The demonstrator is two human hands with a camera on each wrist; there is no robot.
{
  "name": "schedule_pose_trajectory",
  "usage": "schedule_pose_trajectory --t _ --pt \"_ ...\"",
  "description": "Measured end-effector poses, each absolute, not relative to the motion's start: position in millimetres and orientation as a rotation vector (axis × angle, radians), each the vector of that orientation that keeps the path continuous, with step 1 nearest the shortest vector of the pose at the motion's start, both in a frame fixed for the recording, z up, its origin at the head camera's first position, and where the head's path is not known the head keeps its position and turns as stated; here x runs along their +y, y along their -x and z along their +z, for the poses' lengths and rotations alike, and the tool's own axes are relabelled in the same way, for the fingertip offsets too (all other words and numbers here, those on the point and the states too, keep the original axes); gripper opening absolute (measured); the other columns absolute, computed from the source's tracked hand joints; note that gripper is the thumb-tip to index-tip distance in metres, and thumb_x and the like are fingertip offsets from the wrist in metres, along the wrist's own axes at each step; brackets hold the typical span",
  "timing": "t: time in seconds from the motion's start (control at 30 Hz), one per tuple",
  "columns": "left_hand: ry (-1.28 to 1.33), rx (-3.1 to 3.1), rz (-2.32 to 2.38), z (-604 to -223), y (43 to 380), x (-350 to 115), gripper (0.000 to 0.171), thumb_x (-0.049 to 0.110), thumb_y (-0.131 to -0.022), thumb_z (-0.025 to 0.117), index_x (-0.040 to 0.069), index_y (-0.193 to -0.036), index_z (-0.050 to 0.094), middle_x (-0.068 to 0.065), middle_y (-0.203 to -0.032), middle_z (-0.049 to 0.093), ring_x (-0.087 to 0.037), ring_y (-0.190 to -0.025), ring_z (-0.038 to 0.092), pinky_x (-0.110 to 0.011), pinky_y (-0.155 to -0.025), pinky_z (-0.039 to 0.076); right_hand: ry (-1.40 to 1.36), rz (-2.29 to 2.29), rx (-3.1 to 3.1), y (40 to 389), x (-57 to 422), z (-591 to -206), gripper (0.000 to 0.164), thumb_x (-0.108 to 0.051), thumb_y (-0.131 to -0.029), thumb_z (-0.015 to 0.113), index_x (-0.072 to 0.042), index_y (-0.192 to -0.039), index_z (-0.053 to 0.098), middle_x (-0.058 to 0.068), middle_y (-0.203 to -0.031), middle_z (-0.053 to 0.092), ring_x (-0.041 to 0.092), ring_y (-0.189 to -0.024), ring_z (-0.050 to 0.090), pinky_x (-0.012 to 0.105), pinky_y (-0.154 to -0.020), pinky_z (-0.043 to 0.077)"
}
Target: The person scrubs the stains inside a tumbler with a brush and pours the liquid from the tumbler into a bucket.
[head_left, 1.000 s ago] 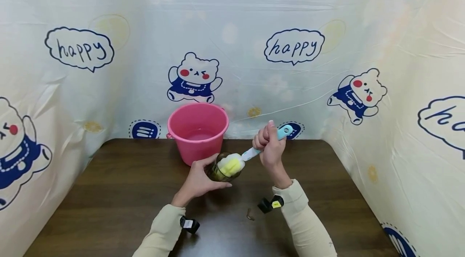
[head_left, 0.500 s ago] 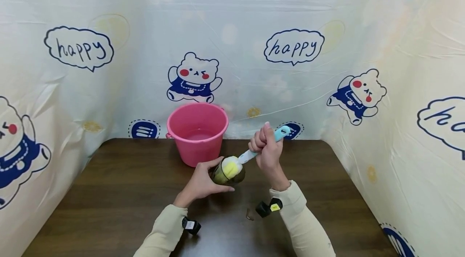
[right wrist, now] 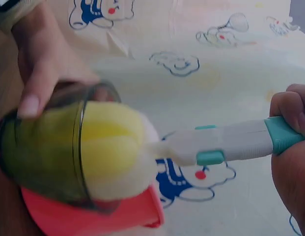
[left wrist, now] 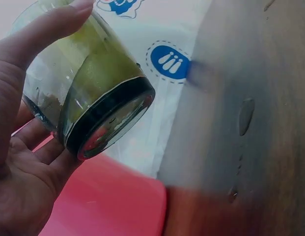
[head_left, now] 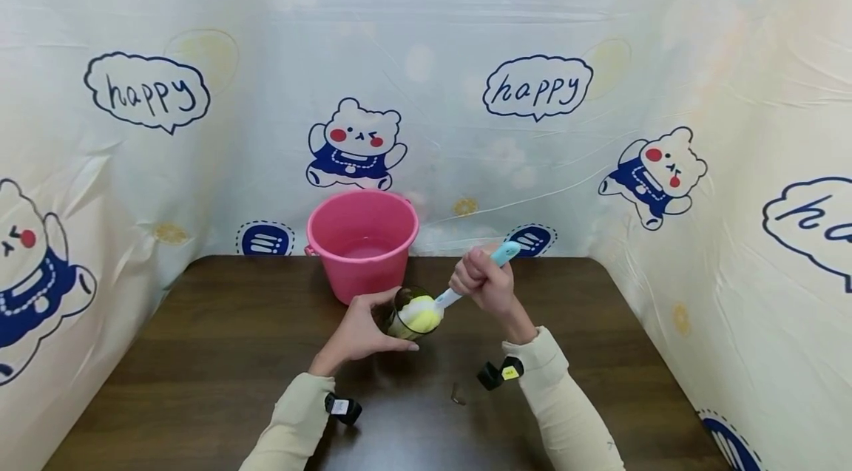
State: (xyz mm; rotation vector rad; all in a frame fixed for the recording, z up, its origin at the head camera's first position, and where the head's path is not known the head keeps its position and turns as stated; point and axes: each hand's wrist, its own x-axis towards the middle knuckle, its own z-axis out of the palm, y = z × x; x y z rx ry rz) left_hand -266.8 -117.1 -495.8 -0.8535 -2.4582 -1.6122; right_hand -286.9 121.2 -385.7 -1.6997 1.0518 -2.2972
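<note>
My left hand (head_left: pixel 362 330) grips a dark, see-through glass cup (left wrist: pixel 100 88) around its side, holding it tilted above the table with its mouth toward the right hand. Inside the cup sits the yellow and white sponge head (right wrist: pixel 113 142) of a cup brush, part of it sticking out past the rim. My right hand (head_left: pixel 489 282) holds the brush by its white and turquoise handle (right wrist: pixel 231 142), fingers curled round it. Water drops cling to the glass in the left wrist view.
Behind the cup stands a pink bucket (head_left: pixel 362 264) with what looks like water in the bottom. A small wet spot (head_left: pixel 458 393) lies on the brown wooden table (head_left: pixel 220 367). Printed cloth (head_left: pixel 439 27) hangs around the back and sides.
The cup shifted slightly right, then back left, while its tilt changed. The brush handle now leans lower, and its sponge head has moved within the cup's mouth. The bucket stays put.
</note>
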Motion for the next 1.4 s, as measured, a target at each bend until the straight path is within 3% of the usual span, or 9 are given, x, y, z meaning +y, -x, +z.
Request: schedule_pose_trajectory --t 0.23,0.4,0.63,0.83,0.97,1.2,1.4 --pt "0.903 -2.46 -1.685 -500 263 -110 0.085 0.033 -0.065 0.098 0.019 -0.14 0.062 0.005 -0.13 0.068 -0.015 -0.111 0.065 -0.032 -0.091 0.058 1.708 -2.345 1.127 280 113 -382 0.052 -0.022 -0.112 0.034 -0.012 -0.062 0.025 -0.001 -0.053 0.02 0.013 -0.038 0.018 0.027 -0.036 0.015" --pt "0.858 -2.464 -1.696 -500 264 -114 0.09 0.029 -0.063 0.099 0.015 -0.143 0.06 0.005 -0.134 0.066 -0.014 -0.117 0.065 -0.031 -0.097 0.055 1.721 -2.423 1.185 287 114 -380 0.052 -0.019 -0.113 0.031 -0.012 -0.061 0.024 -0.001 -0.053 0.019 0.013 -0.038 0.017 0.026 -0.035 0.015" --pt "0.775 -2.444 -1.649 -497 263 -117 0.086 0.022 -0.065 0.098 0.017 -0.142 0.061 0.006 -0.134 0.067 -0.017 -0.116 0.064 -0.035 -0.094 0.057 1.695 -2.392 1.117 284 116 -386 0.05 -0.02 -0.113 0.029 -0.01 -0.064 0.026 -0.001 -0.053 0.021 0.014 -0.039 0.019 0.027 -0.036 0.014" --pt "0.75 -2.439 -1.681 -501 261 -110 0.09 0.031 -0.066 0.098 0.013 -0.145 0.058 0.0 -0.138 0.065 -0.02 -0.118 0.063 -0.037 -0.094 0.057 1.566 -2.558 1.174 276 109 -385 0.052 -0.025 -0.113 0.034 -0.011 -0.064 0.025 -0.002 -0.054 0.02 0.013 -0.04 0.017 0.027 -0.036 0.013" --pt "0.76 -2.466 -1.694 -503 262 -109 0.091 0.034 -0.065 0.098 0.014 -0.145 0.057 0.002 -0.138 0.064 -0.017 -0.12 0.062 -0.035 -0.096 0.056 1.556 -2.638 1.273 278 108 -382 0.051 -0.02 -0.113 0.029 -0.011 -0.063 0.023 -0.001 -0.055 0.017 0.013 -0.039 0.015 0.026 -0.036 0.013" --pt "0.744 -2.43 -1.621 -499 265 -110 0.093 0.033 -0.064 0.098 0.012 -0.145 0.057 -0.001 -0.141 0.062 -0.021 -0.125 0.061 -0.045 -0.1 0.054 1.539 -2.541 1.294 277 113 -378 0.052 -0.016 -0.113 0.026 -0.01 -0.061 0.023 0.001 -0.052 0.018 0.014 -0.038 0.015 0.026 -0.036 0.012" --pt "0.728 -2.499 -1.626 -499 261 -105 0.092 0.037 -0.065 0.098 0.015 -0.144 0.058 0.002 -0.141 0.063 -0.018 -0.124 0.06 -0.042 -0.098 0.054 1.472 -2.613 1.221 273 110 -379 0.052 -0.018 -0.113 0.027 -0.011 -0.062 0.024 0.0 -0.053 0.017 0.013 -0.038 0.014 0.027 -0.035 0.011"
